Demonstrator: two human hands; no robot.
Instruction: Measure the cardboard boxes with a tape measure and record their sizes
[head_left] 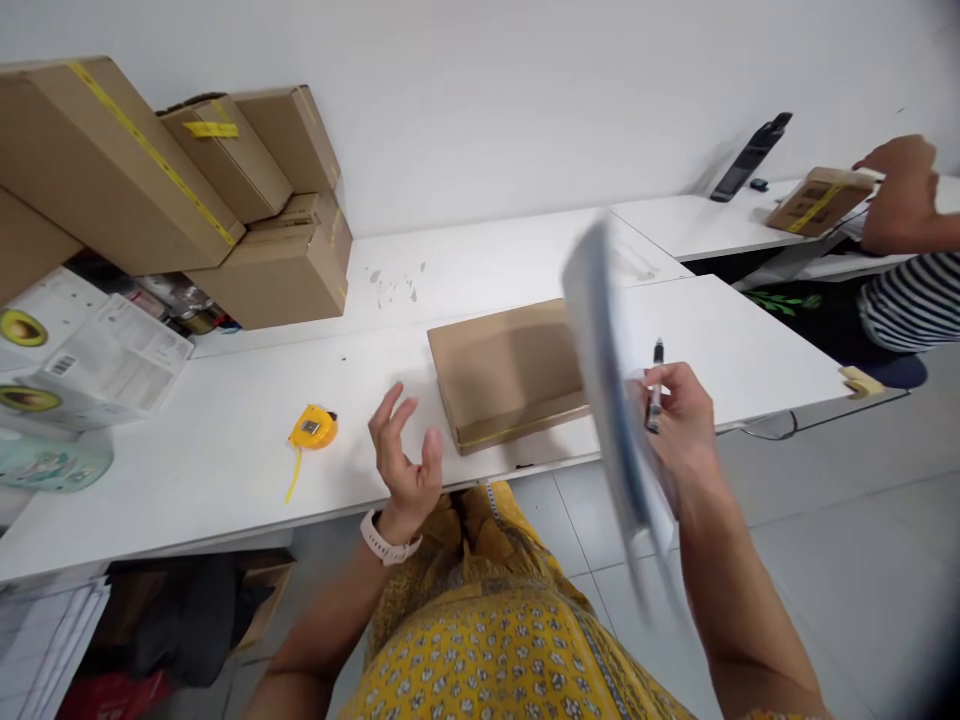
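My left hand hovers near the table's front edge with its fingers apart and nothing in them. A pale watch band circles that wrist. My right hand grips a black-and-clear pen, tip end hidden. The same hand also holds a notebook with white pages and a bluish cover, tilted on edge and smeared by motion. Between my hands a closed flat cardboard box lies on the white table, its right end covered by the notebook. Left of my left hand is a yellow tape measure, a short length of tape pulled out.
Cardboard boxes are stacked at the back left, beside white cartons with avocado pictures. At the far right a co-worker's hand is by a taped cardboard box. A black bottle stands near the wall.
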